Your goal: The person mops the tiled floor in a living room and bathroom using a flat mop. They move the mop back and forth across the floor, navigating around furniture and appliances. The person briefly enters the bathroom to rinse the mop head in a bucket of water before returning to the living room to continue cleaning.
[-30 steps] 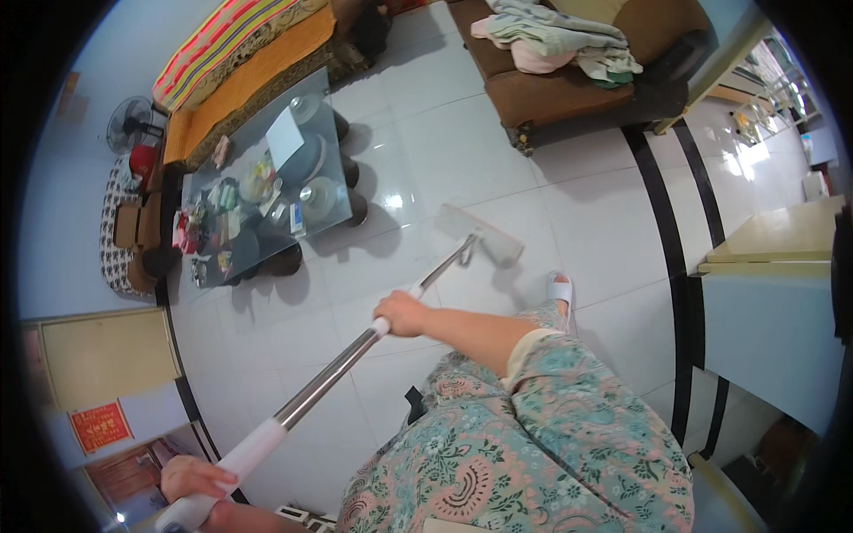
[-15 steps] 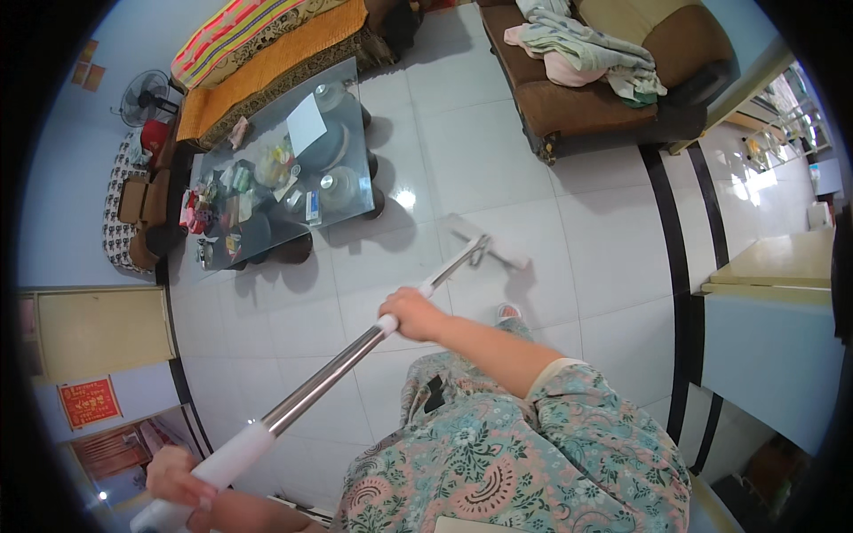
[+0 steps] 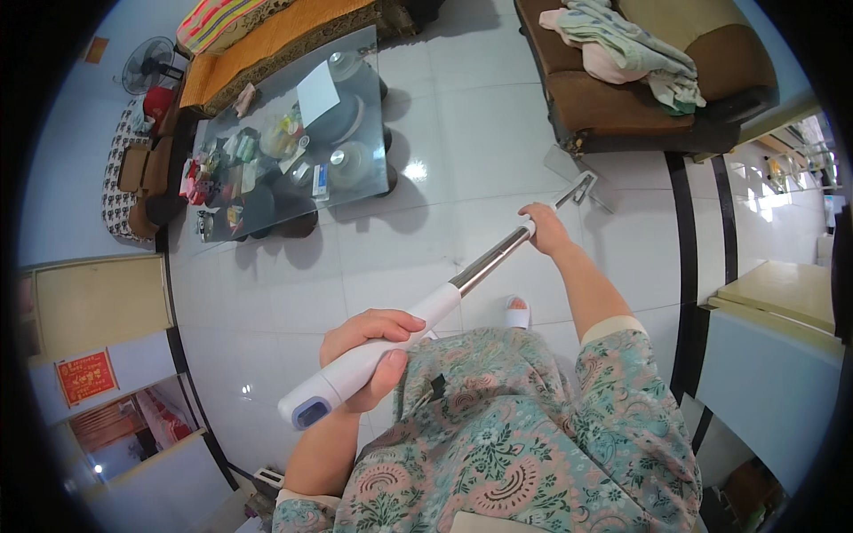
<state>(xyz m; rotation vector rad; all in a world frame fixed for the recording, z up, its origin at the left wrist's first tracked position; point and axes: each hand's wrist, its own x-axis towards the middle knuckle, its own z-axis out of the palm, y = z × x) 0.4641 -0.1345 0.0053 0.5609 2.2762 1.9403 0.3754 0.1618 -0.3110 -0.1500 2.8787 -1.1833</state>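
A flat mop with a white grip and a silver metal pole (image 3: 490, 262) slants across the view. My left hand (image 3: 360, 342) wraps round the thick white grip near its top end, which has a dark blue oval on it. Further down, my right hand (image 3: 545, 229) closes round the pole at a white collar. The pale rectangular mop head (image 3: 565, 167) lies on the tiled floor, close to the front corner of the brown sofa.
A brown sofa (image 3: 613, 115) with rumpled cloths (image 3: 622, 49) stands at the far right. On the left, a glass table (image 3: 267, 213) bears jars, packets and a white sheet. Behind it are an orange-covered seat (image 3: 258, 58) and a fan (image 3: 148, 66). A cabinet (image 3: 773, 338) is at right.
The mop head has slid to the right and away from me, nearer the sofa. Both hands have moved right with the pole, my left hand also forward. The view has shifted slightly.
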